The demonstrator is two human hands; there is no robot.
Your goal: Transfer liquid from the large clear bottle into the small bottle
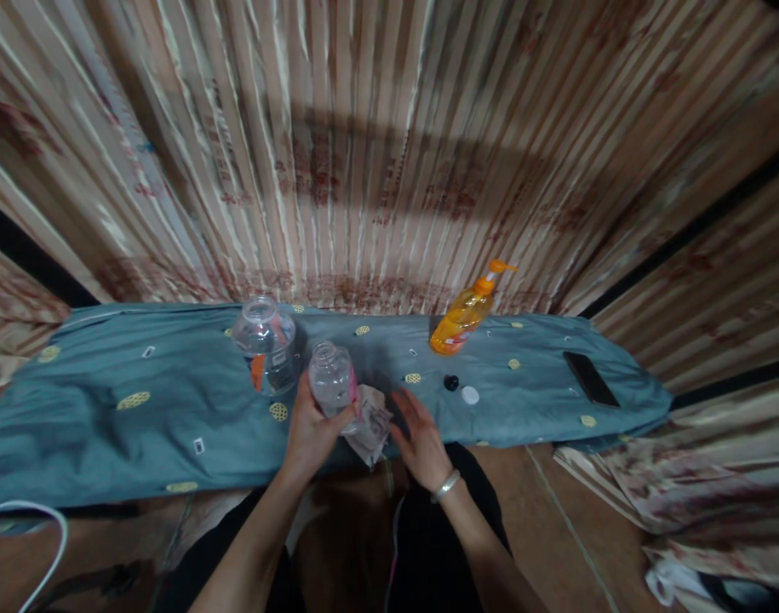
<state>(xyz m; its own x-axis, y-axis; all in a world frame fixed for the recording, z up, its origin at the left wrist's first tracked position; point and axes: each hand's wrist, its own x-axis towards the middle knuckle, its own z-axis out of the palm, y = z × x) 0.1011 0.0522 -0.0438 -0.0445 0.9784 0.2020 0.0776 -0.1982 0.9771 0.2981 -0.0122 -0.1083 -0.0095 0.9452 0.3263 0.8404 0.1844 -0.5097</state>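
My left hand [311, 432] is wrapped round a clear plastic bottle [330, 375] with a pink label and an uncapped mouth. The bottle leans slightly above the cloth-covered surface. A crumpled greyish cloth or tissue [369, 430] lies against the bottle's right side. Just right of it, my right hand [422, 441], with a silver bangle at the wrist, has its fingers apart and holds nothing; whether a fingertip touches the crumpled piece I cannot tell. To the left stands a larger clear bottle [271, 349], also uncapped, with an orange label.
An orange pump bottle [459, 322] stands at the back right. Before it lie a black cap [451, 382] and a white cap [470, 395]. A dark phone [591, 379] rests farther right on the teal bedsheet [229, 451]. Pleated curtains [363, 153] hang behind.
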